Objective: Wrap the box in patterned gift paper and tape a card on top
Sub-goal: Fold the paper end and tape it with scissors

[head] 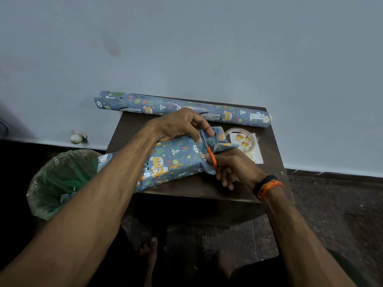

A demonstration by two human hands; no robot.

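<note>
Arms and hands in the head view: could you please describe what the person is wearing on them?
Both forearms are bare, with no sleeves in view. The left hand shows no ring, watch or band. The right hand has two bands at the wrist: a dark band and, just behind it, a bunch of orange threads. No gloves are worn.

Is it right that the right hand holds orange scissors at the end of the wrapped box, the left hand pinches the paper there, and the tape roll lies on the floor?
Not fully. In the head view the tape roll lies on the table, over the card, not on the floor. The right hand does hold the orange scissors at the wrapped box, and the left hand pinches the paper.
</note>
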